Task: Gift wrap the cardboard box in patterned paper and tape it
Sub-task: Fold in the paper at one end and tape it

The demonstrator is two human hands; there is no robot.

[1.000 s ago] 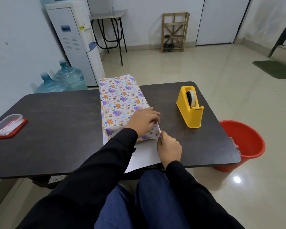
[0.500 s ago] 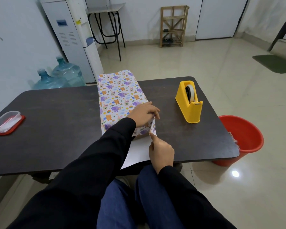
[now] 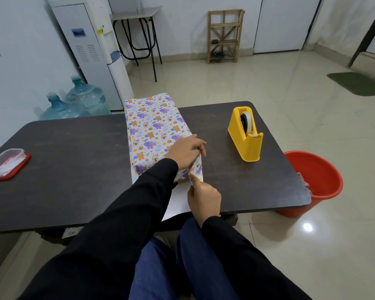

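Observation:
The box wrapped in animal-patterned paper (image 3: pixel 154 131) lies lengthwise in the middle of the dark table (image 3: pixel 74 165). My left hand (image 3: pixel 185 151) rests on its near right corner and pinches the paper's side fold. My right hand (image 3: pixel 204 198) sits just in front of the box's near end, its thumb and forefinger pinching the lower tip of the same fold. The white underside of the bottom paper flap (image 3: pixel 180 202) lies flat on the table toward me, partly hidden by my left sleeve.
A yellow tape dispenser (image 3: pixel 246 137) stands on the table to the right of the box. A clear container with a red lid (image 3: pixel 6 164) sits at the left edge. A red bucket (image 3: pixel 314 180) stands on the floor to the right of the table.
My right hand has shifted slightly left along the near end, still on the side fold. My left hand stays on the corner. The camera has tilted a little.

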